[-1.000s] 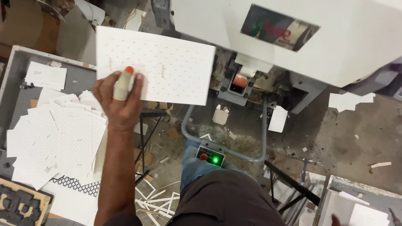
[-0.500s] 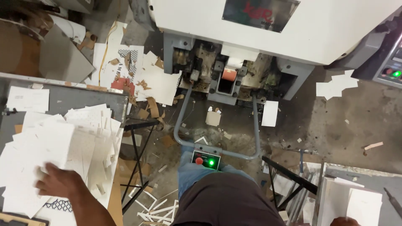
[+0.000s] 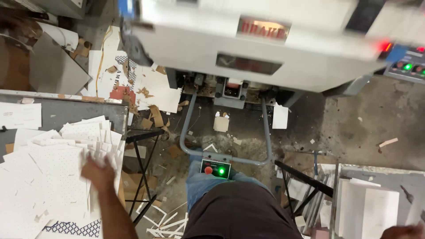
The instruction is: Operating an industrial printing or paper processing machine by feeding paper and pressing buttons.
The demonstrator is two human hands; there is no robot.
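The left hand [image 3: 98, 173] rests on the white sheets [image 3: 53, 177] stacked beside the machine [image 3: 256, 48]; it is blurred, so its grip is unclear. The right hand [image 3: 405, 231] is barely visible.

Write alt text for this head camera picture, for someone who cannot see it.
Seen from above, a person's left hand rests, blurred, on a loose pile of white punched sheets on a grey table. Ahead stands a large pale machine, with a foot pedal box showing a green light, above a scrap-littered floor. The right hand barely shows at the bottom corner.
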